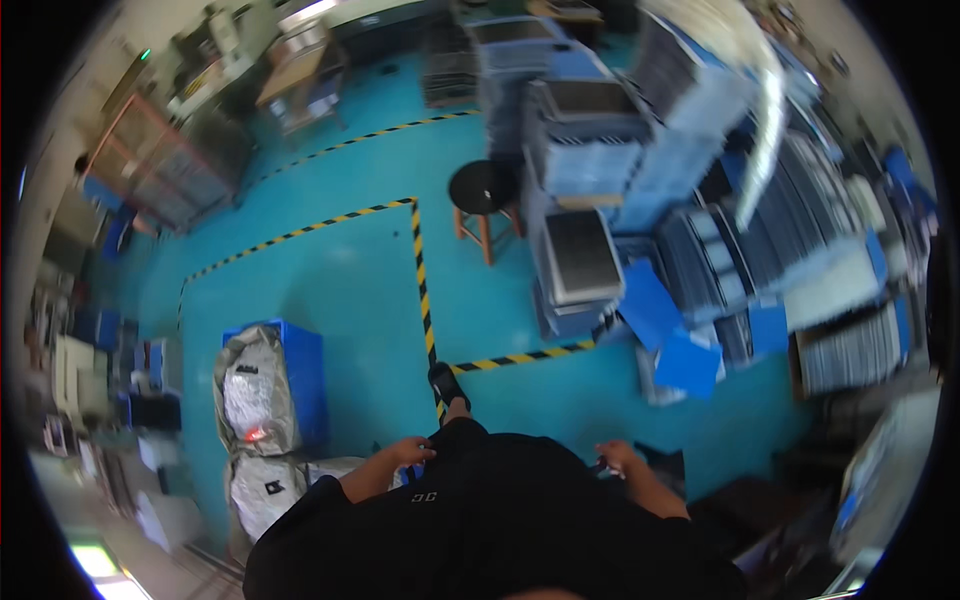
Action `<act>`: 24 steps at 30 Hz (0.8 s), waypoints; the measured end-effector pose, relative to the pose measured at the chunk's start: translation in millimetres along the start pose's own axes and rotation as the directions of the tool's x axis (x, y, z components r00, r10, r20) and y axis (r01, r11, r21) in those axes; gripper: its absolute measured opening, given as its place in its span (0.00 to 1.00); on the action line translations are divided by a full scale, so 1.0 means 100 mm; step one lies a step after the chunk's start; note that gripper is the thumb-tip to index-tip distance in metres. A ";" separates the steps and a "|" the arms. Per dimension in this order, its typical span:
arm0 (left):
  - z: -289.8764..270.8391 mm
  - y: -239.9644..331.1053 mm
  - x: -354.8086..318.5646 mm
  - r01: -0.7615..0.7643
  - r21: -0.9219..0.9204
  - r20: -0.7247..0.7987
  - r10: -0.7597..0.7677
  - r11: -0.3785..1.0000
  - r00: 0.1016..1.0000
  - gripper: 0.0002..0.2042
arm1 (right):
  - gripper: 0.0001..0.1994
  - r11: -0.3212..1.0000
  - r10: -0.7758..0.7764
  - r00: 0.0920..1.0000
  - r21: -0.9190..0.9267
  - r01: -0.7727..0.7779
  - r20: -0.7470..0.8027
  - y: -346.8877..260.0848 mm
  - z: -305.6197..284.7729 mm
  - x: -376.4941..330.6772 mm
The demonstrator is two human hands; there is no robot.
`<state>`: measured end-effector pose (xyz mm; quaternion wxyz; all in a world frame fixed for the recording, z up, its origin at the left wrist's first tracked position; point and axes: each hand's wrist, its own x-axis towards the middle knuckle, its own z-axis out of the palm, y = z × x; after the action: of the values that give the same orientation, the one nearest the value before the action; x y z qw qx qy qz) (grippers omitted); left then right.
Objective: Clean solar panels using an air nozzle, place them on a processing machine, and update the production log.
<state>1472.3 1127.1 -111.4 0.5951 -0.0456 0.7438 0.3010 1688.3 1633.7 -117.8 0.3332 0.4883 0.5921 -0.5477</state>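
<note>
My left hand hangs beside my left hip with its fingers curled closed. A bit of blue shows just below it, but what the hand holds, if anything, I cannot make out. Out to my right, my right hand is closed around something small, too blurred to name. Near the left hand lie silvery foil-like bags. One larger silver bag sits in a blue bin. My foot in a dark shoe steps forward on the striped floor tape.
A round black stool with wooden legs stands ahead. Tall stacks of grey sheets fill the right side, with blue sheets lying at their foot. An orange-framed cage cart is at the far left. The floor is teal.
</note>
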 end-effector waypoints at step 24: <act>-6.24 0.56 0.77 -0.161 -0.394 -0.523 -0.077 0.905 0.849 0.21 | 0.16 0.319 -0.115 0.948 -0.893 0.317 0.295 -6.79 2.23 2.15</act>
<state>890.7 882.1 -90.5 0.3370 -0.2377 0.7954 0.4441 951.5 1514.8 -138.1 0.5257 0.0772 0.8247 -0.1939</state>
